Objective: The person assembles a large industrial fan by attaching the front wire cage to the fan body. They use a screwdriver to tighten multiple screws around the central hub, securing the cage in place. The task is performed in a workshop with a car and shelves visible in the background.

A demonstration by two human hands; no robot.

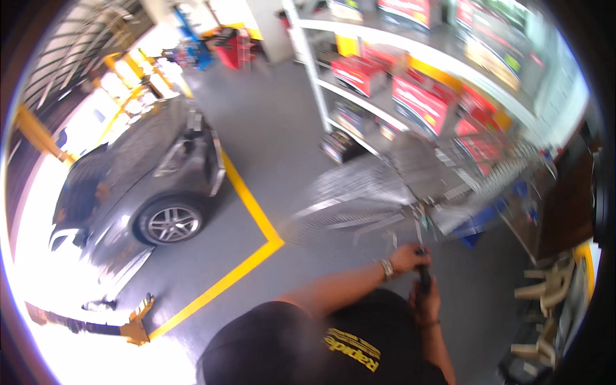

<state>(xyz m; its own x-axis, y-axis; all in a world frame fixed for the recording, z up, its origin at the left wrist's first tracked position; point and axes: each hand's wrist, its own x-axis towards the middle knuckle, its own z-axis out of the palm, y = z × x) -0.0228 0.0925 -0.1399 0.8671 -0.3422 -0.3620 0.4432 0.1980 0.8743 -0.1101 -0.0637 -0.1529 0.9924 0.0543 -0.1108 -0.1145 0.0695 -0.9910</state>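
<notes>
My left hand, with a band at its wrist, is closed around the upper end of a slim black tool. From below, my right hand grips the lower part of the same tool. Blur and the fingers hide its exact kind. Both hands are close together in front of my dark shirt. Just beyond them stands a silver metal worktop or cart, smeared by motion, with small tools near its close edge. A brown-grey block-like thing rests on it.
White shelves hold red boxes behind the worktop. A dark grey car stands at left, beside a yellow floor line. A yellow lift arm lies low at left. Beige plastic chairs are at right.
</notes>
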